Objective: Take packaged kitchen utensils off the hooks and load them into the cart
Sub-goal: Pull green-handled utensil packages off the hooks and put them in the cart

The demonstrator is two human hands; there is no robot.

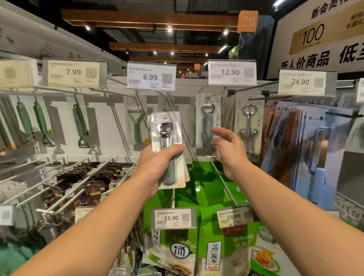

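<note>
My left hand (157,163) grips a small stack of packaged bottle openers (166,130), green handles in clear blisters, held upright in front of the shelf. To its right, my right hand (227,148) is raised with fingers spread and relaxed, holding nothing, just in front of another packaged green bottle opener (206,124) that hangs on its hook under the 12.90 tag (231,72). A packaged green peeler (135,127) hangs left of the held stack. The cart is out of view.
Long bare metal hooks (61,183) jut out at lower left over dark packets. A metal corkscrew pack (250,127) and blue boxed items (305,154) hang to the right. Green bags (201,240) with 15.90 tags hang below my arms. Green-handled tools (40,122) hang at left.
</note>
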